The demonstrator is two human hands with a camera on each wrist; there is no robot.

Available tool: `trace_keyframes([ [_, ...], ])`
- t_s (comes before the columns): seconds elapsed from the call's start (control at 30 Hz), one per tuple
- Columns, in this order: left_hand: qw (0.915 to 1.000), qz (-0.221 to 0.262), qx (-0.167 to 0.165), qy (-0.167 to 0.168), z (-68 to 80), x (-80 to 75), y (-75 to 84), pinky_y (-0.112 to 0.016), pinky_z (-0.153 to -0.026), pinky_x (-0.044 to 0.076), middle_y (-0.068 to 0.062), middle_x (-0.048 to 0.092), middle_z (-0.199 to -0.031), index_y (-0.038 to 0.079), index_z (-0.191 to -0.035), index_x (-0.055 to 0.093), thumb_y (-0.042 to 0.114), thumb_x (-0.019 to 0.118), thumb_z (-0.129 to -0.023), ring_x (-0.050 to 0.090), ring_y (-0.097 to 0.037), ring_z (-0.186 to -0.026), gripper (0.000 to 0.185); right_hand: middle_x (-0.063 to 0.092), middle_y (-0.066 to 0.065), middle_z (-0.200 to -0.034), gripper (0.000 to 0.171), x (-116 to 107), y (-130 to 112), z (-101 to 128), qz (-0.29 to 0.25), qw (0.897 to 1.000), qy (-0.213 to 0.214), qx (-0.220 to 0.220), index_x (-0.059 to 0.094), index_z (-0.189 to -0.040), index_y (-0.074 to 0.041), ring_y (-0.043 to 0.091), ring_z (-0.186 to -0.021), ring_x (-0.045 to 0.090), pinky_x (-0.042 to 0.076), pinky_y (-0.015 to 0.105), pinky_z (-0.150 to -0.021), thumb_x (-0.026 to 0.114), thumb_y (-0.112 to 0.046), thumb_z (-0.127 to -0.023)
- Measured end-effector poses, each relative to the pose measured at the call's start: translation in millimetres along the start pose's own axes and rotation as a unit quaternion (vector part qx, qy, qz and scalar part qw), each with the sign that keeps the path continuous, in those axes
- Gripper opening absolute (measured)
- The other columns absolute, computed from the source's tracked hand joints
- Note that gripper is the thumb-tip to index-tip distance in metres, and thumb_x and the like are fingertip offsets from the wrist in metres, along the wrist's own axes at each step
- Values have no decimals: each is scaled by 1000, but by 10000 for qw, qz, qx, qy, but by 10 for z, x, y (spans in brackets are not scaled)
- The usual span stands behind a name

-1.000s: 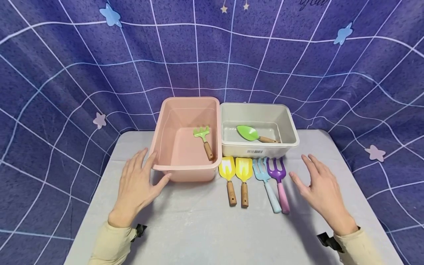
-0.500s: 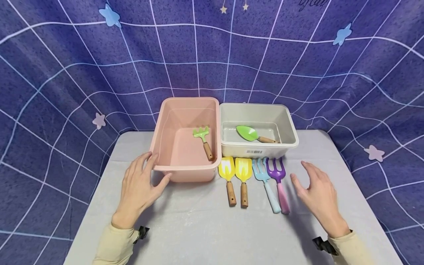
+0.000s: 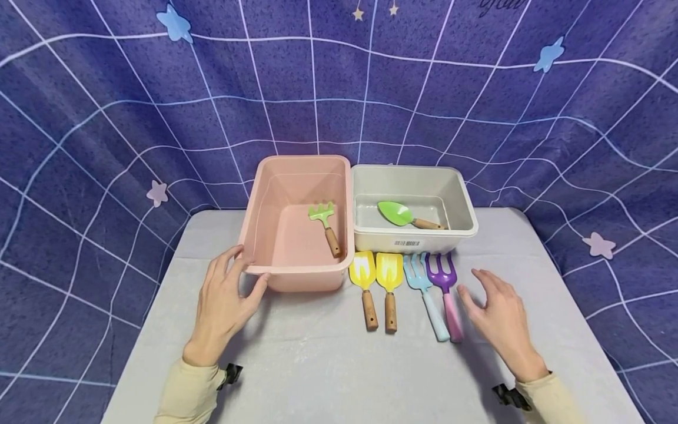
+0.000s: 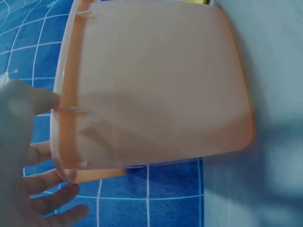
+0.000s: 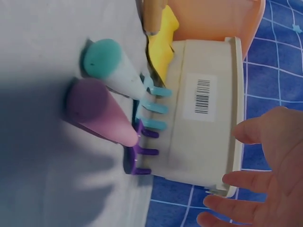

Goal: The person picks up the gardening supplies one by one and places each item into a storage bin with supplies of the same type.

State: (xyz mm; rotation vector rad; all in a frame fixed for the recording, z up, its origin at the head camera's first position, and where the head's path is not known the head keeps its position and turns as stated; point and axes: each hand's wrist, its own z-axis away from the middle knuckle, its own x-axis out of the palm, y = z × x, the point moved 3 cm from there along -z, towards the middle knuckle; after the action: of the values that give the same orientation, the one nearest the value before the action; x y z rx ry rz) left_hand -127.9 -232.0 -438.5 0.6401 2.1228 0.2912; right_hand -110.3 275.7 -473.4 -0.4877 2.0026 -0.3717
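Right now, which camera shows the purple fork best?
The head view: the whole purple fork lies on the table beside the blue fork. The right wrist view shows it close but from its handle end; the left wrist view shows only the pink bin.

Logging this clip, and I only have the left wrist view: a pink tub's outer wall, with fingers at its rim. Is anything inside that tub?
Observer: Yes. The head view shows a green rake with a wooden handle lying in the pink tub.
Operator: Where is the other hand?
Observer: The right hand is open beside the purple fork on the table, not gripping it.
Operator: Any second container?
Observer: A grey tub stands right of the pink one, with a green trowel inside.
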Motion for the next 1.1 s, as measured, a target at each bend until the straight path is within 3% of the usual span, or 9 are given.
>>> trace_keyframes([
  [0.53,9989,273,59,371,51,89,-78,-56,-102,45,-20,64,-142,3,-110,75,34,82,-86,57,-45,-126,39,68,28,-138,51,267,223,151,-199,9901,-1043,922,68,-136,-1,54,-126,62,47,67,-104,68,-39,-103],
  [0.93,9931,521,284,1012,103,166,-106,-55,-103,42,-22,67,-136,0,-108,75,34,76,-87,58,-47,-123,40,69,27,-138,54,464,274,224,-264,9822,-1349,1278,67,-139,-2,54,-125,64,49,67,-103,67,-43,-103],
  [1.1,9921,554,309,1079,104,182,-105,-55,-102,42,-24,67,-134,-1,-107,75,34,75,-87,58,-48,-122,40,67,29,-140,60,516,304,272,-219,9791,-1474,1381,63,-144,-2,55,-125,64,49,68,-102,62,-47,-105],
])
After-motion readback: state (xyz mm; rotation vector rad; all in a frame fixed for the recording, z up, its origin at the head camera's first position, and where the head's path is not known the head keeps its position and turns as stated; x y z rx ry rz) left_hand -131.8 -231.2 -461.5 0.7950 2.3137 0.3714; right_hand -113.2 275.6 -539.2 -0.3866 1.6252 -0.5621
